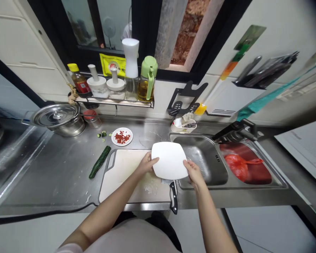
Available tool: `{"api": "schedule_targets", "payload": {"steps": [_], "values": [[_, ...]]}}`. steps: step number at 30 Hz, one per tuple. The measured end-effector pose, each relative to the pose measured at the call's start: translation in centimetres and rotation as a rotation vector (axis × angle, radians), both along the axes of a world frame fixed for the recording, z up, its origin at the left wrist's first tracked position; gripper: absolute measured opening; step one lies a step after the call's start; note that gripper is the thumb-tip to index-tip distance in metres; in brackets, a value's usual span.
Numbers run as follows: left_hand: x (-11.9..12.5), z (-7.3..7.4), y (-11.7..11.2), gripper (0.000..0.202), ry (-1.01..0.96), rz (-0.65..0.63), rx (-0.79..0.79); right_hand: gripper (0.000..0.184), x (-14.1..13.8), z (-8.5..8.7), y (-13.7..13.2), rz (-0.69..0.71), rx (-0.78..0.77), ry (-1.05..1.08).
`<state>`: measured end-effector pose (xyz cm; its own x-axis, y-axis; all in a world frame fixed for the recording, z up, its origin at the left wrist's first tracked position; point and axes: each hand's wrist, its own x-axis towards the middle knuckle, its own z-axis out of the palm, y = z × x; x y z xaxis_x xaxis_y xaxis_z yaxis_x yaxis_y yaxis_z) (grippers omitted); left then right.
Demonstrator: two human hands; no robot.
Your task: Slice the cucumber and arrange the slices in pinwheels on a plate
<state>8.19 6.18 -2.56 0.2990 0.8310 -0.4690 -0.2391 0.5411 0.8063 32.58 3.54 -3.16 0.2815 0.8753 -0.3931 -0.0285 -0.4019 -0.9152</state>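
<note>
A white squarish plate (169,160) is held up by its two sides, over the right end of the cutting board (121,172) and the edge of the sink. My left hand (146,163) grips its left edge, thumb on top. On the opposite edge, my right hand (194,172) is closed the same way. Beneath the plate lies a knife (173,197), its black handle pointing toward me and most of its blade hidden. Left of the board rests a cucumber (100,162). Behind the board stands a small plate (131,135) with red pieces on it.
A steel double sink (223,172) takes up the right, with a black faucet (234,130) and a red plastic bag (237,167). At back left sits a lidded steel pot (60,119). Above, a rack (116,101) carries bottles and jars. Cucumber bits (103,134) lie nearby.
</note>
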Motion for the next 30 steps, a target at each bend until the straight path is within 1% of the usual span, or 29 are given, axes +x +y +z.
{"api": "schedule_targets", "payload": {"steps": [2,4,6,9,12,15,18,21,25,30], "values": [[-0.7,-1.2,0.4,0.051,0.105,0.057,-0.008,0.05,-0.8,-1.0,2.3,0.002,0.031,-0.019],[-1.4,-2.4,1.2,0.048,0.202,0.087,0.013,0.049,-1.6,-2.0,4.4,0.017,0.048,-0.055],[-2.0,-3.4,2.3,0.05,0.251,0.111,0.031,0.047,-2.4,-2.9,6.1,0.04,0.068,-0.079],[-2.9,-4.5,4.4,0.054,0.3,0.133,0.055,0.042,-3.5,-3.9,8.5,0.127,0.028,-0.172],[-3.8,-5.5,6.5,0.051,0.456,0.108,0.079,0.034,-4.3,-4.5,10.8,0.273,-0.03,-0.417],[-4.8,-6.3,8.5,0.047,0.709,0.032,0.138,0.027,-4.7,-5.0,13.1,0.359,-0.047,-0.542],[-5.6,-6.9,9.9,0.046,0.823,-0.002,0.171,0.018,-4.9,-5.5,15.0,0.426,-0.046,-0.628],[-6.1,-7.1,11.0,0.043,0.912,-0.035,0.199,0.014,-5.1,-6.0,16.1,0.48,-0.052,-0.732],[-6.2,-7.1,11.9,0.041,1.029,-0.059,0.216,0.016,-5.7,-6.3,16.9,0.527,-0.072,-0.845],[-6.2,-7.2,12.5,0.044,1.136,-0.082,0.23,0.02,-6.3,-6.2,17.4,0.561,-0.105,-0.928]]}}
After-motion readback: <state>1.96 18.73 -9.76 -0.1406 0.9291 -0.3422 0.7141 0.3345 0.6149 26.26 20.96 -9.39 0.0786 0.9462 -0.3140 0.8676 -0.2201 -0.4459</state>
